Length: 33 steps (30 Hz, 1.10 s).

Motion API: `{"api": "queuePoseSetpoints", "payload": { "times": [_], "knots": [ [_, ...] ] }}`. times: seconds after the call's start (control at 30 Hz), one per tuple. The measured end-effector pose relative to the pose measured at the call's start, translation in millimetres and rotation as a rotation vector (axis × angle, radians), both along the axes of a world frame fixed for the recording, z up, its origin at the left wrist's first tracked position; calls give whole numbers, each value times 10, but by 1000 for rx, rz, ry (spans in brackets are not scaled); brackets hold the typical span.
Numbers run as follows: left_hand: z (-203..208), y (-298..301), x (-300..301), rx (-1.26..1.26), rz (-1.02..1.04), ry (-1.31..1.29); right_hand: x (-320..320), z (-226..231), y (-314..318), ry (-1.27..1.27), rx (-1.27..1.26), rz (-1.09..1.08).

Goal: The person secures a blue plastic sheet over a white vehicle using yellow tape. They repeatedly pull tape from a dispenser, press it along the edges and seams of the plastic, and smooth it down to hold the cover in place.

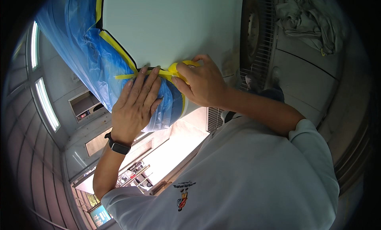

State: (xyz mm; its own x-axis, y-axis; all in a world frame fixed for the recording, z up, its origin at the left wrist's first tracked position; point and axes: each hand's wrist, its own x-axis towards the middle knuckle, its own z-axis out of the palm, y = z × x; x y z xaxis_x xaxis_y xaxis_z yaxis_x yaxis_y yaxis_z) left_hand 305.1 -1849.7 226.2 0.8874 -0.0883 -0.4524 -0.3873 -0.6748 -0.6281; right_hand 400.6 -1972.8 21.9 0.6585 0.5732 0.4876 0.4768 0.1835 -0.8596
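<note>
Fingers stretched and close together, my left hand (135,105) lies flat over a strip of yellow masking tape (124,76) and the edge of the blue plastic film (85,43). The fingertips reach the border of a pale vehicle panel (174,27). Just to the right, my right hand (206,81) grips a roll of yellow masking tape (173,68), partly hidden by the fingers. A length of tape runs from the roll to beneath my left fingers. More yellow tape (119,49) follows the dark trim between panel and film.
A wheel (252,29) stands right of the panel, beside a floor grating (268,35). Crumpled grey cloth (305,21) lies at the upper right. On the left are a wall with lit tube lamps (47,105) and a recessed shelf (84,107).
</note>
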Motion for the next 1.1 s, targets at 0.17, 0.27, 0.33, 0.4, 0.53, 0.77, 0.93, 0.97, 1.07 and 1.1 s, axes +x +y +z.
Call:
{"api": "queuePoseSetpoints", "payload": {
  "times": [0.17, 0.27, 0.33, 0.4, 0.53, 0.77, 0.93, 0.97, 1.07, 1.1],
  "knots": [
    [46, -37, 82, 22, -40, 96, 56, 45, 55, 44, 5, -1],
    [39, -56, 100, 14, -96, 82, 65, 104, 46, -14, 34, -37],
    [34, -68, 95, 27, -79, 81, 45, 142, -29, -86, 108, -16],
    [29, -79, 84, 17, -54, 85, -46, 192, -199, -155, 210, 59],
    [0, -75, 57, -33, -13, 77, -162, 155, -484, -62, 261, 176],
    [309, 311, -48, -130, 28, 31, -163, -58, -519, 162, 220, 211],
    [268, 343, -209, -182, 49, -179, -223, -71, -524, 205, 193, 316],
    [223, 252, -232, -219, 52, -225, -242, -72, -539, 238, 180, 355],
    [87, -124, -239, -563, 227, -313, -315, -58, -532, 271, 289, 301],
    [29, -249, -227, -791, 434, -307, -325, -64, -541, 265, 320, 290]
  ]
}}
